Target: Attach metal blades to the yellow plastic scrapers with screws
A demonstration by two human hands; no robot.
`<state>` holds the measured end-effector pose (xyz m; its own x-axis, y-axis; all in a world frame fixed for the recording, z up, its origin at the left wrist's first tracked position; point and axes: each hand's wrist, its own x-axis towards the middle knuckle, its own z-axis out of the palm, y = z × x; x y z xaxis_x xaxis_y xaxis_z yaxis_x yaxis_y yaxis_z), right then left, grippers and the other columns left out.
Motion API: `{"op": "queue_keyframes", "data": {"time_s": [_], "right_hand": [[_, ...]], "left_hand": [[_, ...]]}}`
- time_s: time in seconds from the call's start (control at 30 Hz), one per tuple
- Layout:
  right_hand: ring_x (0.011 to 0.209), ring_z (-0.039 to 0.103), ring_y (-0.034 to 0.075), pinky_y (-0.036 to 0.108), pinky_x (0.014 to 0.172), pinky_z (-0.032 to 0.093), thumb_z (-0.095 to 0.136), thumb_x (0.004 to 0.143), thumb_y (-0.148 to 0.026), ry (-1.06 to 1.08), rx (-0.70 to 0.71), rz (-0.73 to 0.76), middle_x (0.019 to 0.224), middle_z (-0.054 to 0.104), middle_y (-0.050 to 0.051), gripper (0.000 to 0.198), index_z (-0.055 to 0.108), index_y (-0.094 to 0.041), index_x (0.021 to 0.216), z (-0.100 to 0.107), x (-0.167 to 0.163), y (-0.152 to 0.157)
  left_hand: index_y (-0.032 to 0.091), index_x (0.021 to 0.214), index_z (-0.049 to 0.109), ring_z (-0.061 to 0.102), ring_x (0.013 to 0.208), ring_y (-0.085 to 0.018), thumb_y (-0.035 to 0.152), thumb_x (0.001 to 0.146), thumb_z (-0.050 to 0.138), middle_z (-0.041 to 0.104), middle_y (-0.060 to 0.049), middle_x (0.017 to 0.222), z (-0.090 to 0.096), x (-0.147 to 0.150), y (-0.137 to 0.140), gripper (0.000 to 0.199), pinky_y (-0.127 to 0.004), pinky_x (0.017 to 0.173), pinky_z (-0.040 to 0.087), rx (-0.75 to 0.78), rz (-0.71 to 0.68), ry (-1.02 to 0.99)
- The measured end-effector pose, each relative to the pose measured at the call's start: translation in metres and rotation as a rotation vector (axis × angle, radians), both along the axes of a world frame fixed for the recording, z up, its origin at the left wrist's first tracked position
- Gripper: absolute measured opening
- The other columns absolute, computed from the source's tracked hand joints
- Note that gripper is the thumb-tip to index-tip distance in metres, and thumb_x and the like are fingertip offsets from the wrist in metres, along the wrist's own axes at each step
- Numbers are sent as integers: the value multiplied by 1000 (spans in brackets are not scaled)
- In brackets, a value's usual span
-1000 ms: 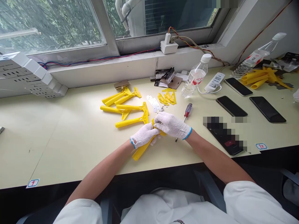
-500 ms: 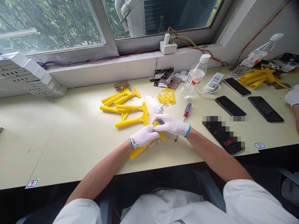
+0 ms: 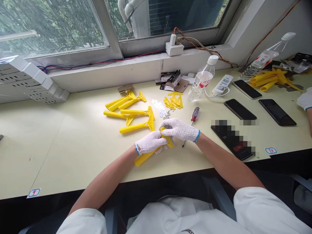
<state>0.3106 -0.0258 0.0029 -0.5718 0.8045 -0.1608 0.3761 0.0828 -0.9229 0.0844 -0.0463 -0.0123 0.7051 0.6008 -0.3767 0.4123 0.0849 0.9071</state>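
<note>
My left hand (image 3: 149, 143), in a white knitted glove with a blue cuff, is wrapped round a yellow scraper (image 3: 145, 157). Its handle slants down toward the table's front edge, and the head points up to the right. My gloved right hand (image 3: 180, 130) has its fingers closed at the scraper's head; any small part under the fingertips is hidden. Just beyond lie small screws (image 3: 167, 115), white blades (image 3: 159, 108) and yellow plastic cover pieces (image 3: 175, 100). Several more yellow scrapers (image 3: 136, 127) lie to the left. A screwdriver (image 3: 195, 113) rests right of my right hand.
A water bottle (image 3: 202, 79) stands behind the screwdriver, beside a power strip (image 3: 222, 85). Several phones (image 3: 240, 109) lie to the right. Opened black packaging (image 3: 174, 81) sits against the sill. Another person's gloved hand (image 3: 305, 98) shows at the right edge, near more yellow handles (image 3: 268, 79).
The view has shifted very slightly. Both hands stay on the scraper in nearly the same pose; my right hand has shifted a touch at its head.
</note>
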Motion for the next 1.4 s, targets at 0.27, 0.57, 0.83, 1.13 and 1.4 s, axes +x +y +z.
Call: {"op": "queue_keyframes", "data": {"time_s": [0.27,0.57,0.83,1.13,1.4], "right_hand": [[67,63,16,29,57,52,72,88,-34,22,-74,-189,84,67,3,22,72,-18,102,4,10,10],[62,56,14,28,56,47,75,88,-34,150,-277,-218,82,65,2,18,70,-19,95,-1,10,12],[59,50,14,28,53,41,82,85,-44,368,-504,-276,72,56,2,31,62,-20,83,11,2,11],[63,56,15,28,54,51,90,81,-47,435,-596,-329,78,61,3,40,64,-20,92,2,1,14],[61,51,12,26,55,49,95,77,-41,446,-498,-277,74,59,1,40,62,-20,86,7,-1,8]], "left_hand": [[21,153,60,79,98,-31,35,95,76,81,-10,115,20,-12,-10,62,-39,86,61,590,74,272],[26,160,56,82,97,-31,23,104,64,85,-10,120,4,3,-21,57,-37,82,62,884,133,424],[25,156,63,82,99,-29,20,102,62,85,-11,118,-3,-3,-20,55,-36,82,63,991,156,392],[21,150,67,78,92,-29,19,102,59,82,-15,115,2,-2,-17,49,-38,80,63,989,130,442],[21,148,67,80,95,-29,20,106,57,82,-13,115,3,-1,-16,43,-36,80,62,1026,98,474]]}}
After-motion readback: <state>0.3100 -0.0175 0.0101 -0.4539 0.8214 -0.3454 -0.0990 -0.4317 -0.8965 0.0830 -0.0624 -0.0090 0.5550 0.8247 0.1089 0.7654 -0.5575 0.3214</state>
